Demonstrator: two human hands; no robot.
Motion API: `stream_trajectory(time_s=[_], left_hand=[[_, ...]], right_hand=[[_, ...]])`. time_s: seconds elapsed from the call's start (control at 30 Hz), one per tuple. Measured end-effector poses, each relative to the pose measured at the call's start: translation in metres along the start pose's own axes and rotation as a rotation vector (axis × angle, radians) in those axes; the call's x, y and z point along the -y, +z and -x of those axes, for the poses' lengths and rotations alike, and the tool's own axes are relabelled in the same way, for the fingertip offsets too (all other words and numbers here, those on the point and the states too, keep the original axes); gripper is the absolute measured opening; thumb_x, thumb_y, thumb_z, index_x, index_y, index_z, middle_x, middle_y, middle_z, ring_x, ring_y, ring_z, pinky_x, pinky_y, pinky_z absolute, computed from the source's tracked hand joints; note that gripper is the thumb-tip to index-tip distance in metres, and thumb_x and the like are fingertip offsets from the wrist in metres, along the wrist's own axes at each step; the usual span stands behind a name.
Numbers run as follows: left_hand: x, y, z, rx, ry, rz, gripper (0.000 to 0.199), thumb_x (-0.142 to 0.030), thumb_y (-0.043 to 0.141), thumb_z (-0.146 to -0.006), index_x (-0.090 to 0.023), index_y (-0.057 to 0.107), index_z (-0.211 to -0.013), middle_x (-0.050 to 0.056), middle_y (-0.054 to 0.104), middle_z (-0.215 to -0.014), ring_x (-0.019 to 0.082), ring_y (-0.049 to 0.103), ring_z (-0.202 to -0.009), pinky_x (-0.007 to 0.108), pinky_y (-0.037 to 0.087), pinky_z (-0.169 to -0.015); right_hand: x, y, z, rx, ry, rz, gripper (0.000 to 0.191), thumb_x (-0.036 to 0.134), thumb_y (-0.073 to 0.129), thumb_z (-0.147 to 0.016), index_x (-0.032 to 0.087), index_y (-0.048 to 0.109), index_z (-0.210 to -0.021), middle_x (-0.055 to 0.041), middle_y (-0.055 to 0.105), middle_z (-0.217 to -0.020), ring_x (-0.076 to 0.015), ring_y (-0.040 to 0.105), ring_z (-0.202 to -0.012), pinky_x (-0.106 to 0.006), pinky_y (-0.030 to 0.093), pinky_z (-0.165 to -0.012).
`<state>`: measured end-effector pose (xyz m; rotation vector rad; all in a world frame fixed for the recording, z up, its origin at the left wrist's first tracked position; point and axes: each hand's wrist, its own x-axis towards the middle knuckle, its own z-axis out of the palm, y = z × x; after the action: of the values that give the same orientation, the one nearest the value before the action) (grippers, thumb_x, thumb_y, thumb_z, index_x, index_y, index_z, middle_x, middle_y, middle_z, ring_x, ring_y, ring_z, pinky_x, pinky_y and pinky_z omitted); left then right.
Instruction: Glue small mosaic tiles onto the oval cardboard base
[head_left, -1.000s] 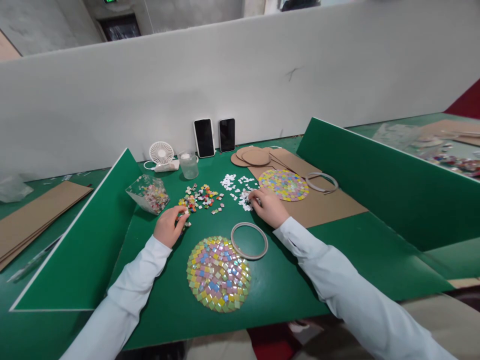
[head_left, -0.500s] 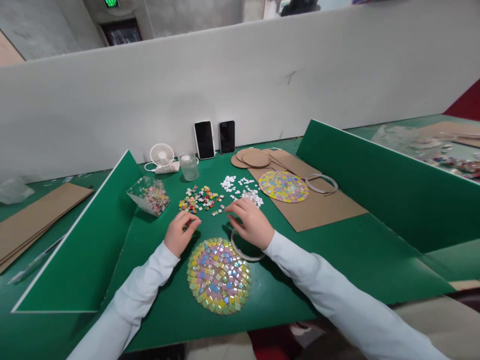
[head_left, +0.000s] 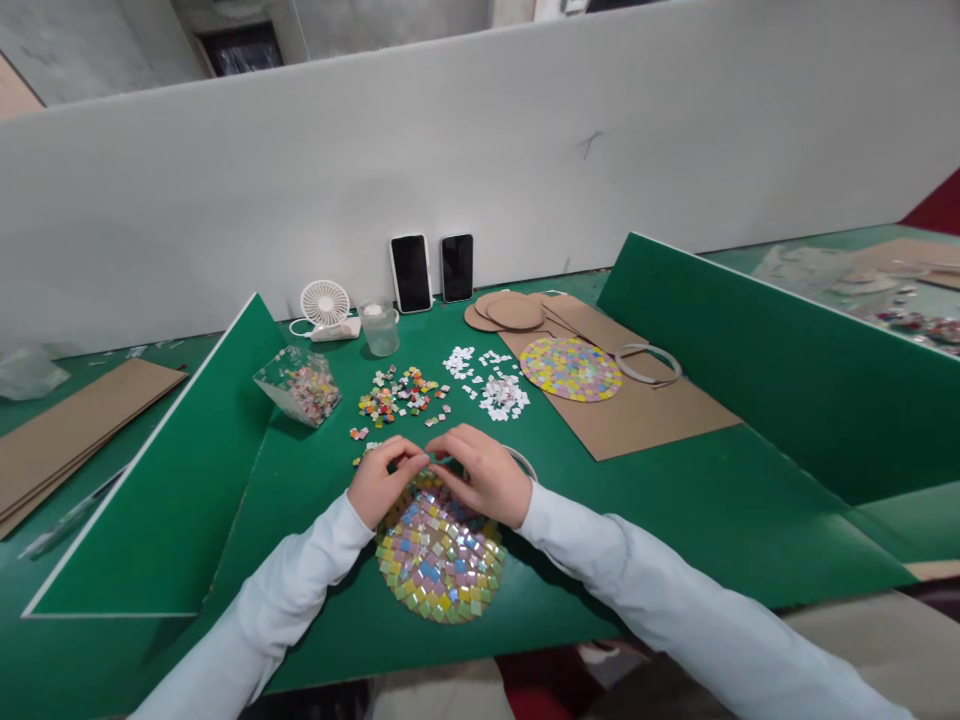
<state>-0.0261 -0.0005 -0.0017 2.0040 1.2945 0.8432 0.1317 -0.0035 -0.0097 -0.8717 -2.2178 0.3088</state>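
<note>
My left hand [head_left: 381,482] and my right hand [head_left: 486,474] meet fingertip to fingertip over the far edge of a round mosaic [head_left: 442,565], covered in yellow, pink, blue and pale green glossy tiles. Both are closed in a pinch; whatever lies between the fingertips is too small to make out. A brownish gap shows among the tiles near the disc's middle. Behind my right wrist, part of a pale ring [head_left: 523,462] shows. Just beyond the hands lie loose coloured tiles [head_left: 401,395] and a heap of small white pieces [head_left: 502,396].
A clear bag of tiles [head_left: 311,388], a white fan [head_left: 325,303] and a cup [head_left: 379,330] stand at back left. Two phones [head_left: 411,273] lean on the wall. To the right are cardboard [head_left: 637,425], another mosaic [head_left: 571,369] and a ring [head_left: 649,364]. Green panels flank both sides.
My hands, apart before, have come together over the mosaic's far edge. The right hand moved back from the tile piles. A few coloured tiles now lie nearer, beside my left hand.
</note>
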Motion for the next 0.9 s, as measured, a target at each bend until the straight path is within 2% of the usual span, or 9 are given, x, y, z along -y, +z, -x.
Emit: stream_trajectory(time_s=[0.23,0.37,0.5,0.6,0.73,0.9], left_hand=[[-0.001,0.001,0.002,0.013,0.054,0.000,0.026,-0.033,0.039,-0.075,-0.017,0.058,-0.068,0.001,0.055,-0.064,0.013,0.050,-0.064,0.024,0.041,-0.060],[-0.001,-0.001,0.003,0.029,0.109,-0.084,0.027,-0.030,0.035,-0.078,-0.017,0.059,-0.077,0.003,0.058,-0.071,0.014,0.053,-0.069,0.025,0.042,-0.064],[0.008,-0.007,0.001,-0.061,0.180,-0.282,0.025,-0.027,0.035,-0.079,-0.016,0.053,-0.093,0.005,0.059,-0.079,0.014,0.052,-0.071,0.027,0.041,-0.067],[0.021,-0.013,-0.003,-0.116,0.236,-0.464,0.025,-0.026,0.034,-0.079,-0.014,0.052,-0.092,0.005,0.057,-0.069,0.016,0.050,-0.067,0.029,0.041,-0.065],[0.037,-0.019,-0.007,-0.160,0.280,-0.572,0.023,-0.020,0.033,-0.079,-0.015,0.052,-0.089,0.007,0.060,-0.083,0.018,0.050,-0.072,0.031,0.041,-0.066],[0.045,-0.019,-0.009,-0.131,0.289,-0.578,0.025,-0.014,0.031,-0.077,-0.014,0.051,-0.091,0.009,0.055,-0.081,0.018,0.049,-0.074,0.031,0.042,-0.067]], right_hand=[[0.001,0.001,0.001,-0.027,0.040,-0.059,0.007,0.019,0.040,-0.077,0.019,0.047,-0.075,-0.0048,0.053,-0.071,-0.0162,0.047,-0.069,-0.028,0.040,-0.060],[0.000,0.000,0.001,-0.060,0.080,-0.079,0.009,0.019,0.038,-0.078,0.018,0.047,-0.076,-0.0054,0.053,-0.071,-0.0160,0.048,-0.069,-0.028,0.041,-0.062],[0.002,-0.004,0.001,-0.095,0.174,-0.152,0.006,0.019,0.042,-0.077,0.017,0.048,-0.076,-0.0045,0.054,-0.071,-0.0144,0.049,-0.068,-0.027,0.041,-0.063],[0.007,-0.005,0.002,0.055,0.177,-0.218,0.003,0.017,0.047,-0.074,0.017,0.050,-0.075,-0.0030,0.055,-0.070,-0.0136,0.050,-0.067,-0.026,0.042,-0.062],[0.014,-0.003,0.006,0.340,0.053,-0.232,0.006,0.014,0.050,-0.072,0.017,0.055,-0.073,-0.0032,0.056,-0.070,-0.0142,0.050,-0.068,-0.026,0.041,-0.063],[0.019,-0.002,0.010,0.450,0.006,-0.179,0.009,0.014,0.053,-0.070,0.017,0.059,-0.077,-0.0048,0.057,-0.079,-0.0156,0.050,-0.074,-0.030,0.038,-0.069]])
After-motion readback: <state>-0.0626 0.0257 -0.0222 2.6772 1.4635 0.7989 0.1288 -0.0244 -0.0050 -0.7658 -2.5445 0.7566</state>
